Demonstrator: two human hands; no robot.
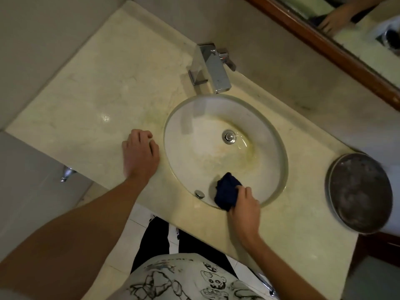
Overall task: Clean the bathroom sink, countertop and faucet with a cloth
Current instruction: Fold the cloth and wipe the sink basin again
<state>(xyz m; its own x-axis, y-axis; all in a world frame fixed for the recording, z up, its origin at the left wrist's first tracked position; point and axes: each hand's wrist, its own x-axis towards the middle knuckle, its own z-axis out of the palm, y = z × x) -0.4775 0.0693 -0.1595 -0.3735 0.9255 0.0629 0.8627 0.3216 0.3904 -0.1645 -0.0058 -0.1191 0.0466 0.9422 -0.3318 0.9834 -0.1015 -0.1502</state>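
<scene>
Your right hand (243, 204) is nearest, fingers curled and clamped round a bunched dark blue cloth (227, 194). You hold it wadded, not spread, probably so the pressure lands on one small patch of the basin. The cloth sits against the near inner wall of the oval sink (184, 118), just beside the small round overflow cap (199, 194) at the near rim, so the near slope appears to be the part being scrubbed.

Your left hand (140, 154) rests on the marble countertop (97, 94), just beside the sink's left rim. Its fingers are bent under at the knuckles and grip nothing; it looks placed there to brace you while you lean in.

Farther in, the drain plug (229, 137) sits at the basin's bottom with yellowish staining around it and to its right, which by the look of it is not yet wiped. A round metal tray (359, 192) lies on the counter's right end, well apart from the cloth.

Farthest, the square chrome faucet (211, 70) overhangs the back rim, untouched by either hand, with the wood-framed mirror (324, 37) behind.
</scene>
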